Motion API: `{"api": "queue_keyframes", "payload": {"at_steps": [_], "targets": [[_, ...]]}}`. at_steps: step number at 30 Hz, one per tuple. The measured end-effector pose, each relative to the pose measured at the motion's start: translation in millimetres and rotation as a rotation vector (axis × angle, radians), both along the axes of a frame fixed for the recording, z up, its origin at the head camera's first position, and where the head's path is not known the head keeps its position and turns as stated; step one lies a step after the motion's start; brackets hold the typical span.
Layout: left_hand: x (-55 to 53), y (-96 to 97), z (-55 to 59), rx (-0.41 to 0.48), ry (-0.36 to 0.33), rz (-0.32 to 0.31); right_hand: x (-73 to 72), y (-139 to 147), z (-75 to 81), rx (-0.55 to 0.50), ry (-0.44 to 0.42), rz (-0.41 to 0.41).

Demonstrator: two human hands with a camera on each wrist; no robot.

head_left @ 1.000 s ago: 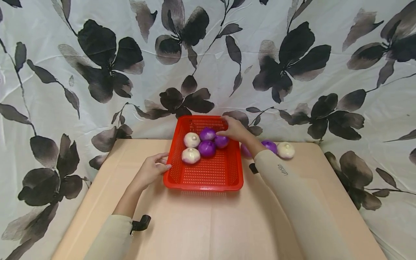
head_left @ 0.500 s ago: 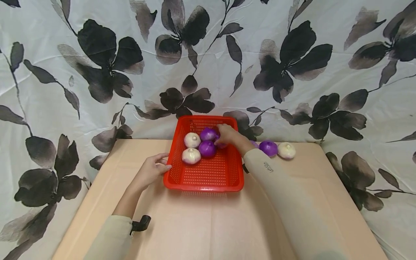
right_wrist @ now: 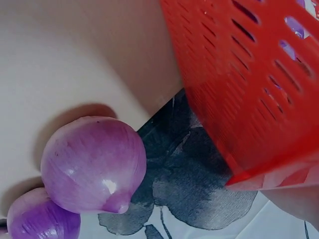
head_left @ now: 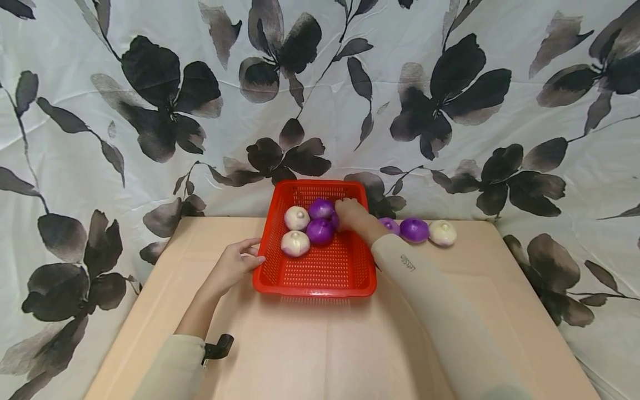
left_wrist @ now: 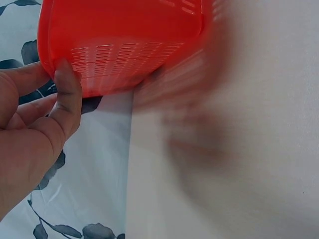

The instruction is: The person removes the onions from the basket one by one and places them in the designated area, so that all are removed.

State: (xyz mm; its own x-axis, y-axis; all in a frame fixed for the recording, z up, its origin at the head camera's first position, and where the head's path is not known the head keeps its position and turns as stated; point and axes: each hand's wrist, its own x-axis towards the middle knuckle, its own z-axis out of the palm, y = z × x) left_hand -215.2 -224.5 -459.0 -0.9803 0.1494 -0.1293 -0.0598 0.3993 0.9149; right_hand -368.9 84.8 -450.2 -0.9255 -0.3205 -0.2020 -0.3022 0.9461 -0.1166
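Observation:
A red plastic basket (head_left: 314, 272) with slotted walls leans toward the camera over the table, its far end near the cloth. My left hand (head_left: 235, 265) grips its left rim between thumb and fingers; in the left wrist view the thumb (left_wrist: 67, 89) lies against the red wall. Two white onions (head_left: 296, 243) sit inside, beside purple onions (head_left: 320, 231). My right hand (head_left: 351, 213) reaches over the right wall, fingers bent down around the rightmost purple onion (head_left: 335, 220), which it mostly covers. The right wrist view shows the basket wall (right_wrist: 224, 74) hiding those fingers.
On the table (head_left: 300, 355), right of the basket, stand two more purple onions (head_left: 414, 229) and a white onion (head_left: 443, 233) in a row along the back edge. A floral cloth (head_left: 350, 111) hangs behind and at both sides.
My right hand has moved from the basket's far right corner inward, down onto the rightmost purple onion. The left hand keeps its hold on the rim. More of the table onions shows.

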Motion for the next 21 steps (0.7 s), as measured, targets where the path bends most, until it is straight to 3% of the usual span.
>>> {"api": "queue_keyframes", "payload": {"at_steps": [12, 21], "targets": [[1.6, 1.7, 1.8, 0.011, 0.019, -0.007, 5.4, 1, 9.2, 0.058, 0.054, 0.072], [-0.7, 0.8, 0.2, -0.007, 0.003, 0.003, 4.2, 8, 21.2, 0.027, 0.048, 0.058]]}}
